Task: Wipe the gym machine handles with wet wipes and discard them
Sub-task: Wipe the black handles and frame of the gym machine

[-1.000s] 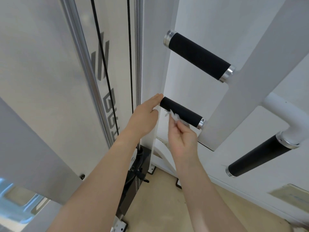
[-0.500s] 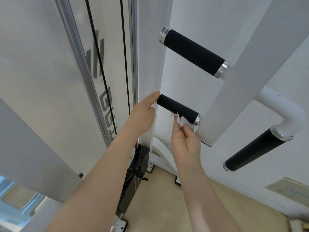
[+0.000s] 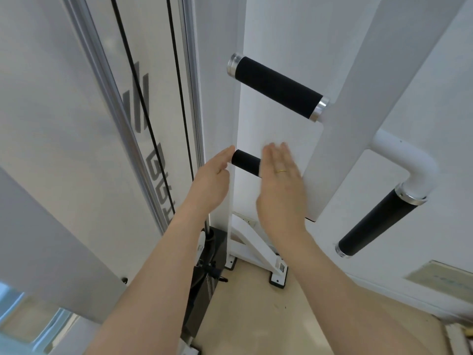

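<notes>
Black foam lower handle (image 3: 246, 163): my right hand (image 3: 280, 190) has gone from pinching the white wet wipe under it to flat over it, fingers straight, blurred. Wipe now hidden; can't tell if it's held. Left hand (image 3: 212, 184) open at the tip, empty. Probably wiping the top side. Grey lettering on the panel (image 3: 156, 165), unreadable.

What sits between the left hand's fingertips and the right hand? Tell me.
In the head view, the bare end of the short black handle spans that gap. The left hand meets its free end; the right hand, open and blurred, covers the rest.
</notes>
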Demonstrator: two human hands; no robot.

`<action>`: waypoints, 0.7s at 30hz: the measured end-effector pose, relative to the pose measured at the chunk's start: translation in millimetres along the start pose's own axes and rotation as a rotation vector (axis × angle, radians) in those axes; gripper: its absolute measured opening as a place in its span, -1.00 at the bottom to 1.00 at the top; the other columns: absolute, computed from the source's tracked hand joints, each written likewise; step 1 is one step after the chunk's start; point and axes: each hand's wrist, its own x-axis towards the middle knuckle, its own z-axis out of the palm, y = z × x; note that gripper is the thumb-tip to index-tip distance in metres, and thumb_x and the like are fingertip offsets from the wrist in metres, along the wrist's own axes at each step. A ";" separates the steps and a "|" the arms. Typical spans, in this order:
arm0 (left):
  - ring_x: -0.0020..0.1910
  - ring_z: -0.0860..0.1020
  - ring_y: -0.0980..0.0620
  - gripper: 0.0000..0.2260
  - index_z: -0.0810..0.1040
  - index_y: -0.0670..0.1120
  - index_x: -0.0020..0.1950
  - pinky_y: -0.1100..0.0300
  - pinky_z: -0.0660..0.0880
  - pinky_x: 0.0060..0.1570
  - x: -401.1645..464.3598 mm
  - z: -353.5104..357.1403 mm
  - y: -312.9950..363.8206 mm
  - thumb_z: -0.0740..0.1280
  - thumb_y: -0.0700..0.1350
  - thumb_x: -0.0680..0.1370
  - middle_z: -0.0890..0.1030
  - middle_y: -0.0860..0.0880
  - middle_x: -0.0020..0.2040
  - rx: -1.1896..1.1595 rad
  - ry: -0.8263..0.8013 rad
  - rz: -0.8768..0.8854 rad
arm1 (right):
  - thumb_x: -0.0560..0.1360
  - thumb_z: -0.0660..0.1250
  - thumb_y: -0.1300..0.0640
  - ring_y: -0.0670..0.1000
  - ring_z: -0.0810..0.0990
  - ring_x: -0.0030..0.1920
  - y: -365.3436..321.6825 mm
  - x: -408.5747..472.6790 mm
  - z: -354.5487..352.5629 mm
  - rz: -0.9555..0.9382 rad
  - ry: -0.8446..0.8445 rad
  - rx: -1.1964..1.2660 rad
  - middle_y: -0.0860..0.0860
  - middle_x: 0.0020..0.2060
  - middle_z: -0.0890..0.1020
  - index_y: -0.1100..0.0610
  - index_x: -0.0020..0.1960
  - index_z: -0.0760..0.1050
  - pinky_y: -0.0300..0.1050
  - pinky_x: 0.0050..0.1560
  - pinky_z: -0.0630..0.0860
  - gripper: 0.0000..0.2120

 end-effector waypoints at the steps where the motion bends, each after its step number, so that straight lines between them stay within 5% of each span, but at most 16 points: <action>1: 0.40 0.30 0.09 -0.51 0.31 0.05 0.43 0.29 0.16 0.36 -0.3 0.1 0.5 0.02 -0.34 0.58 0.37 0.02 0.40 0.006 0.003 0.012 | 0.44 -0.06 0.39 0.18 0.28 0.43 -1.9 2.9 10.5 0.021 -0.043 -0.131 0.22 0.39 0.35 0.32 0.42 0.24 0.03 0.43 0.13 -0.46; 3: 0.39 0.30 0.11 -0.52 0.29 0.03 0.44 0.26 0.17 0.39 0.9 0.1 1.7 0.03 -0.34 0.58 0.36 0.04 0.40 0.024 0.001 0.015 | 0.49 -0.04 0.29 0.20 0.28 0.42 -11.7 13.1 25.1 0.043 -0.107 -0.241 0.27 0.40 0.33 0.36 0.43 0.19 0.05 0.46 0.04 -0.49; 7: 0.37 0.30 0.17 -0.53 0.30 0.01 0.43 0.24 0.14 0.42 3.1 -3.7 1.5 0.06 -0.33 0.57 0.37 0.05 0.41 -0.019 -0.018 0.041 | 0.56 0.00 0.14 0.10 -0.11 0.52 -26.7 31.1 23.8 -0.110 -0.393 -0.228 0.17 0.52 -0.04 0.26 0.51 -0.15 -0.01 0.48 -0.26 -0.41; 12: 0.36 0.30 0.14 -0.55 0.33 0.06 0.41 0.31 0.14 0.35 2.9 -7.0 -1.1 0.02 -0.30 0.59 0.38 0.03 0.37 -0.066 -0.012 -0.028 | 0.57 -0.19 0.08 0.09 0.10 0.50 -2.6 12.7 3.2 0.000 -0.286 -0.134 0.13 0.49 0.16 0.22 0.50 0.07 -0.03 0.48 -0.07 -0.47; 15: 0.31 0.31 0.19 -0.57 0.30 0.04 0.43 0.55 0.14 0.16 1.9 -6.4 -0.3 -0.01 -0.27 0.61 0.38 0.12 0.29 -0.049 -0.061 -0.032 | 0.54 0.02 0.32 0.09 0.19 0.47 -8.1 20.3 8.9 -0.037 -0.269 -0.060 0.12 0.46 0.26 0.21 0.47 0.17 -0.05 0.47 0.00 -0.51; 18: 0.31 0.29 0.16 -0.65 0.28 0.09 0.43 0.47 0.13 0.10 7.9 -9.7 3.6 0.03 -0.03 0.65 0.36 0.08 0.31 -0.013 -0.047 -0.129 | 0.50 0.11 0.36 0.08 0.47 0.17 -19.2 44.4 11.3 -0.090 -0.327 0.015 0.07 0.23 0.51 0.13 0.33 0.33 -0.12 0.03 0.33 -0.58; 21: 0.37 0.28 0.06 -0.66 0.33 0.16 0.39 0.26 0.10 0.13 13.6 -12.1 3.3 0.11 0.12 0.61 0.35 -0.07 0.40 -0.094 -0.035 -0.250 | 0.51 0.13 0.32 0.02 0.39 -0.17 -11.4 44.3 2.8 -0.116 -0.329 -0.092 0.05 -0.06 0.51 0.16 0.20 0.37 -0.15 -0.21 0.21 -0.72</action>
